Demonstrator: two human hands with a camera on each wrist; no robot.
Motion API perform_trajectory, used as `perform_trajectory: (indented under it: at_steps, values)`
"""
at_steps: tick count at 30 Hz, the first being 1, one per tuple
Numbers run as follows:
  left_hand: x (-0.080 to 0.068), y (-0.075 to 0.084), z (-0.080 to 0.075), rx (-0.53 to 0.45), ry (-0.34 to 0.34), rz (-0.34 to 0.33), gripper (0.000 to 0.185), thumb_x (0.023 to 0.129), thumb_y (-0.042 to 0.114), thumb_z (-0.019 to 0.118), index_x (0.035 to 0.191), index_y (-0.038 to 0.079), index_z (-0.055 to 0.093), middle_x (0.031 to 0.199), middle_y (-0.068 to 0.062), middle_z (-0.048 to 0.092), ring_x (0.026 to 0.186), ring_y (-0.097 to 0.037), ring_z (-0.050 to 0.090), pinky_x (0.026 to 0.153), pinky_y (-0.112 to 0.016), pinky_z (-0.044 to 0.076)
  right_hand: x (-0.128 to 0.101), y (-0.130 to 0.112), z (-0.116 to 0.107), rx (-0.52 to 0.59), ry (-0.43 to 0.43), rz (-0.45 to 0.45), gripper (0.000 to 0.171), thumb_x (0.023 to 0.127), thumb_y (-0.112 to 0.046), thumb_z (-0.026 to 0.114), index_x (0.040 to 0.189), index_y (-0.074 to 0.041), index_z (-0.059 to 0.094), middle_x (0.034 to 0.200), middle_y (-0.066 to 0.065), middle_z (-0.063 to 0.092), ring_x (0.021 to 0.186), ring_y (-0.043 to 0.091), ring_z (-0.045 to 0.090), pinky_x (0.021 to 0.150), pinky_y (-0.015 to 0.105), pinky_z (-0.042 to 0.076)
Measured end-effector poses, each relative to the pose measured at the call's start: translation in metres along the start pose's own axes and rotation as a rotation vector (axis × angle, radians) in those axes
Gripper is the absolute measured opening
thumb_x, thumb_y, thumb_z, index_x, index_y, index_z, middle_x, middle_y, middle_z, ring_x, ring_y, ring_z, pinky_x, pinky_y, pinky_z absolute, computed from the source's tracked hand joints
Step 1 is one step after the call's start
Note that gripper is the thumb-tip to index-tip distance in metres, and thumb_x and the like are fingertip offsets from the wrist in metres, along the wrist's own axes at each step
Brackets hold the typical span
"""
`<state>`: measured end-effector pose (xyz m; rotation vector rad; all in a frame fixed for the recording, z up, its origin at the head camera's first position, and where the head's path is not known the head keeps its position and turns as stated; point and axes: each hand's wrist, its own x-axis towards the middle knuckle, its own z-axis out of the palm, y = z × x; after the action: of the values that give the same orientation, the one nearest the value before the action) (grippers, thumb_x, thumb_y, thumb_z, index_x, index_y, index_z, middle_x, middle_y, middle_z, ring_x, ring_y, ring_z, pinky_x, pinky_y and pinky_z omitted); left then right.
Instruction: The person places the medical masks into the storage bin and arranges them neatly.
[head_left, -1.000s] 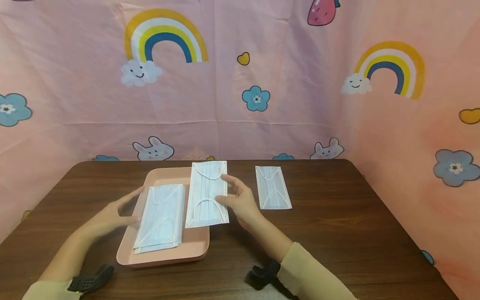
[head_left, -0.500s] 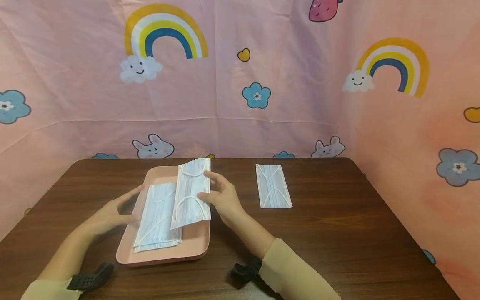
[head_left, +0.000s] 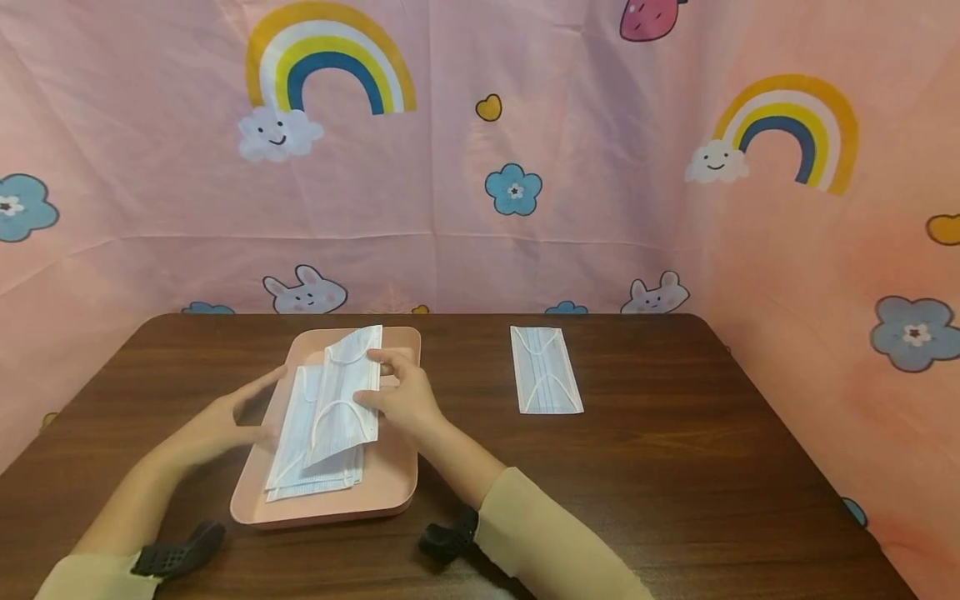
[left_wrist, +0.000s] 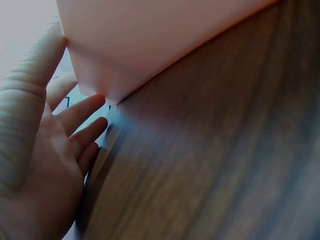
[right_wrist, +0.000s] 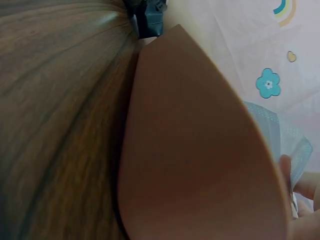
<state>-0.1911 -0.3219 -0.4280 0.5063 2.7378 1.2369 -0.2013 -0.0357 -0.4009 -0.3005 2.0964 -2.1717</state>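
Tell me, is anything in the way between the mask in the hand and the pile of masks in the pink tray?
Nothing visible is. The right hand holds the mask tilted just above the pile in the pink tray, with only air between. The left hand waits beside the pile, not over it.

Lone face mask [head_left: 546, 370] on brown table [head_left: 675, 467], pink cartoon backdrop [head_left: 525, 150] behind.

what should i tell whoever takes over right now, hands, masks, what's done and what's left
Right hand: grip pinches one mask, tilted over the stack of masks in the pink tray.
Left hand: open, fingers straight, at the tray's left edge, holding nothing.
Done: several masks lie stacked in the tray.
Left: the held mask is not yet laid flat; one more mask lies on the table, right of the tray.
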Motion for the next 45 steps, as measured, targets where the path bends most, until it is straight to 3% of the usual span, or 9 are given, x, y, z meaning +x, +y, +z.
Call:
perform_trajectory:
  at_steps: [7,10,16,23,30,45]
  values:
    - [0.001,-0.003,0.000,0.002,0.002,0.004,0.091,0.081,0.022,0.074,0.154,0.022,0.020,0.153,-0.027,0.020,0.134,-0.057,0.013,0.091,-0.078,0.018,0.002,0.004,0.021,0.010,0.000,0.039,0.056,0.073,0.014,0.075,0.122,-0.009,0.062,0.090,0.000,0.056,0.074,0.013,0.065,0.056,0.027,0.055]
    - [0.000,-0.002,0.000,0.000,-0.003,0.001,0.091,0.082,0.022,0.073,0.155,0.021,0.019,0.153,-0.027,0.018,0.133,-0.058,0.012,0.090,-0.079,0.017,0.002,0.004,0.027,-0.077,0.032,0.058,0.055,0.071,0.009,0.079,0.119,-0.013,0.065,0.089,-0.005,0.054,0.076,0.008,0.059,0.056,0.024,0.052]
    - [0.000,-0.001,0.000,-0.003,-0.006,0.012,0.090,0.082,0.020,0.072,0.155,0.018,0.018,0.153,-0.027,0.019,0.133,-0.058,0.013,0.090,-0.078,0.018,0.003,0.005,0.031,-0.252,0.069,0.078,0.054,0.068,-0.001,0.085,0.116,-0.019,0.068,0.093,-0.011,0.053,0.089,0.009,0.053,0.066,0.021,0.048]
    - [0.000,0.000,-0.001,-0.012,-0.004,0.004,0.092,0.081,0.020,0.073,0.155,0.018,0.018,0.153,-0.026,0.018,0.134,-0.057,0.012,0.092,-0.078,0.016,0.000,0.006,0.032,-0.341,0.027,0.093,0.056,0.067,-0.004,0.087,0.118,-0.017,0.066,0.097,-0.006,0.057,0.078,0.011,0.056,0.064,0.022,0.049]
    - [-0.001,0.004,0.000,-0.015,-0.007,-0.012,0.092,0.080,0.021,0.073,0.154,0.015,0.019,0.152,-0.029,0.018,0.133,-0.059,0.011,0.091,-0.079,0.015,-0.002,0.009,0.031,-0.463,-0.016,0.119,0.055,0.066,-0.011,0.088,0.116,-0.018,0.067,0.102,-0.003,0.062,0.096,0.010,0.056,0.079,0.022,0.048]
    - [-0.002,0.001,-0.001,0.015,-0.002,0.017,0.089,0.082,0.021,0.071,0.154,0.018,0.018,0.152,-0.028,0.019,0.131,-0.060,0.015,0.088,-0.079,0.019,-0.002,0.011,0.031,-0.673,-0.058,0.123,0.060,0.067,-0.017,0.089,0.122,-0.019,0.066,0.106,-0.006,0.062,0.097,0.007,0.054,0.088,0.023,0.045]
